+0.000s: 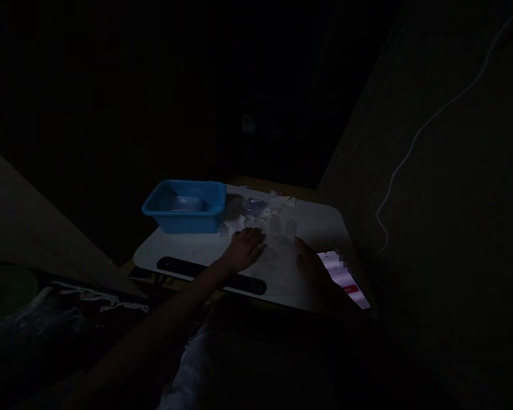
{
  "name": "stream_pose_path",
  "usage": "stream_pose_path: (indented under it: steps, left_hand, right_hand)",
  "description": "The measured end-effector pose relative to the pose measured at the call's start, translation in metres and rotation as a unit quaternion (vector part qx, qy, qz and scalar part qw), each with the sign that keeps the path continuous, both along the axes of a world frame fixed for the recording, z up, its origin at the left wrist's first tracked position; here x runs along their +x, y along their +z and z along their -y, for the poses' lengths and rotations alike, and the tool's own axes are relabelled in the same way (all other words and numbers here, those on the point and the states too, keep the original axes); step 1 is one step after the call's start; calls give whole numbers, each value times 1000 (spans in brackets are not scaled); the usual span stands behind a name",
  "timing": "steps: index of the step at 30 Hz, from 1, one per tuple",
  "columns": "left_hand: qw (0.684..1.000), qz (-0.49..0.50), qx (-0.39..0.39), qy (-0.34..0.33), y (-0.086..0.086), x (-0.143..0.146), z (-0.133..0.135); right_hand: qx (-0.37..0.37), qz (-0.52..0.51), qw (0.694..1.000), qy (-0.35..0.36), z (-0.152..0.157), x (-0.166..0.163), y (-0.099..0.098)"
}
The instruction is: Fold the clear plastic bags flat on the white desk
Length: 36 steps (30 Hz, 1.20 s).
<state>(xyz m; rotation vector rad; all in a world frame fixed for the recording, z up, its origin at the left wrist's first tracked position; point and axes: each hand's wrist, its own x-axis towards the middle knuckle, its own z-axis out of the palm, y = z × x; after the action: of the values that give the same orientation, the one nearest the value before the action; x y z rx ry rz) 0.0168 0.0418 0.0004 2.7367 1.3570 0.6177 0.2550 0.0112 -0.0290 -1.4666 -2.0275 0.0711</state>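
The scene is very dark. My left hand [244, 249] reaches over a white table [325, 222], palm down with its fingers stretched out. At the table's right side is my right hand [310, 263], mostly in shadow; a fingertip and what looks like the thumb show apart, with nothing visible between them. Faint pale, translucent shapes [276, 225] lie between the two hands; their kind cannot be made out. Just beyond my left hand sits a crumpled heap of clear plastic [254, 206]. A lit phone [344, 279] lies beside my right hand.
A blue plastic basin [188, 223] with something pale inside stands at the table's back left. Along the near edge runs a dark slot [248, 283]. A white cable [414, 139] hangs down the right wall. A green basket [8, 290] is at lower left.
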Motion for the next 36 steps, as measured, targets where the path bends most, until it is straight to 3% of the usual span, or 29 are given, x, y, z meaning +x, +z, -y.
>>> stream_pose_path:
  steps: [6,10,20,27,32,36]
  left_hand:
    - [984,3,-74,-164,15,-26,44]
    - [978,-41,-84,-187,11,-32,72]
    - [986,-92,23,-141,-6,-23,88]
    - [983,48,26,-176,-5,-21,88]
    - [981,130,-18,-146,3,-21,81]
    - [977,179,-29,-110,2,-23,76]
  right_hand:
    - [10,70,997,7,16,10,13]
    - [-4,136,990,33,31,13,15]
    - [-34,105,992,54,60,18,15]
    - [-21,83,991,104,85,38,8]
    - [-28,62,991,118,96,44,5]
    - [-22,66,993,93,90,31,8]
